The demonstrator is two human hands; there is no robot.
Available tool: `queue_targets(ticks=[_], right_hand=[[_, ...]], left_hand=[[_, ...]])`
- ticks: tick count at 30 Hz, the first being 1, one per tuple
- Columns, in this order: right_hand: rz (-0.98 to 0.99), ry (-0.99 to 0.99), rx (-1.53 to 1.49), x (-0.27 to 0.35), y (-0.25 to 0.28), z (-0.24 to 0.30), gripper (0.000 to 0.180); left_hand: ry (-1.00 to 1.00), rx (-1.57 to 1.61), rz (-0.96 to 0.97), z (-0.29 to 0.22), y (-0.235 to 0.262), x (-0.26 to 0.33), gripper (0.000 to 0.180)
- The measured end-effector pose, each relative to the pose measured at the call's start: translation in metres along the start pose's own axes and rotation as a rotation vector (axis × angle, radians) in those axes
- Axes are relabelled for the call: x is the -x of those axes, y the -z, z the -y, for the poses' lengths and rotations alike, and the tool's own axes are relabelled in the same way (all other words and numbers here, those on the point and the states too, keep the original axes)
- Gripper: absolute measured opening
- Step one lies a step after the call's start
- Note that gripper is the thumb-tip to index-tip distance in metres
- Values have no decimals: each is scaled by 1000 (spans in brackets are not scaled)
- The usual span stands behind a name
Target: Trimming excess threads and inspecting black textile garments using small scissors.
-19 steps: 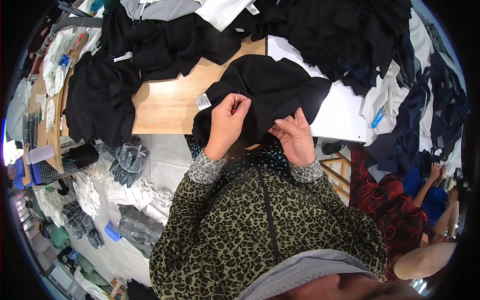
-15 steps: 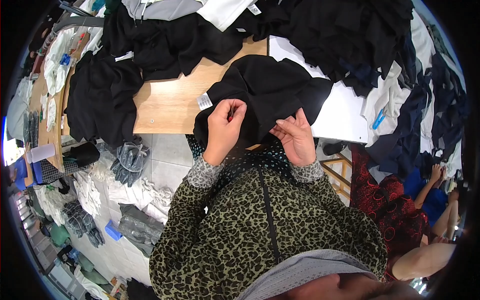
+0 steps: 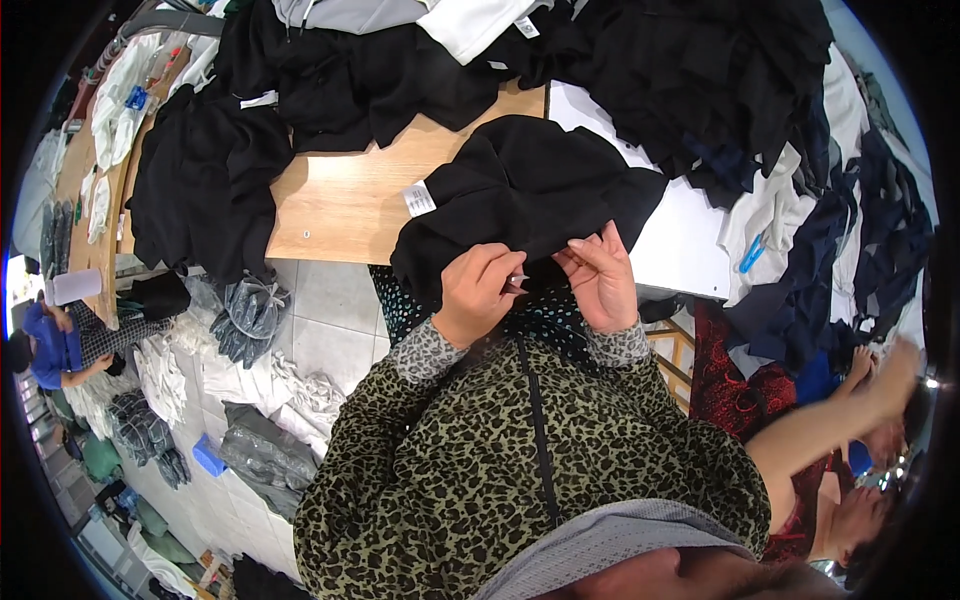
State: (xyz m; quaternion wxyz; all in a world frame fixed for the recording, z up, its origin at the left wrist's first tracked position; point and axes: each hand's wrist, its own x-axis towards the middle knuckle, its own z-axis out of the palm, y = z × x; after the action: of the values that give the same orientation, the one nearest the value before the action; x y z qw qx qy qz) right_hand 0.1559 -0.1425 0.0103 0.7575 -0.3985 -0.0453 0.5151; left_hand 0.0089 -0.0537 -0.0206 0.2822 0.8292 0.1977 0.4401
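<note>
A black garment (image 3: 530, 185) lies bunched across the near edge of the table, with a white label (image 3: 418, 198) sticking out on its left. My left hand (image 3: 478, 295) is closed round a small pair of thread snips (image 3: 516, 285); only the metal tips show past the fingers, at the garment's near edge. My right hand (image 3: 602, 277) pinches the garment's near edge between thumb and fingers, the palm turned partly up. Part of the garment hangs over the table edge, towards my lap.
Black garments (image 3: 205, 185) are heaped at the left, and more black clothes (image 3: 700, 70) at the far right. Blue snips (image 3: 752, 253) lie on white cloth at the right. Bagged clothes (image 3: 255, 320) lie on the floor. A co-worker's arm (image 3: 840, 415) reaches out close on my right.
My left hand has moved down and right, closer to my right hand, and the snips' tips now point right. The garment's near edge has shifted. The co-worker's arm has swung up.
</note>
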Motion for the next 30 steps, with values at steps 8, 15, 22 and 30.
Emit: queue_targets(ticks=[8, 15, 22, 30], right_hand=[[-6, 0, 8, -2, -1, 0, 54], [-133, 245, 383, -3, -1, -7, 37], [-7, 648, 990, -11, 15, -10, 40], [466, 572, 1423, -46, -24, 27, 66]], left_hand=[[-200, -39, -36, 12, 10, 2, 37], [267, 297, 56, 2, 20, -16, 21], [1135, 870, 165, 4, 38, -33, 14], [1271, 1041, 141, 3, 49, -41, 14]])
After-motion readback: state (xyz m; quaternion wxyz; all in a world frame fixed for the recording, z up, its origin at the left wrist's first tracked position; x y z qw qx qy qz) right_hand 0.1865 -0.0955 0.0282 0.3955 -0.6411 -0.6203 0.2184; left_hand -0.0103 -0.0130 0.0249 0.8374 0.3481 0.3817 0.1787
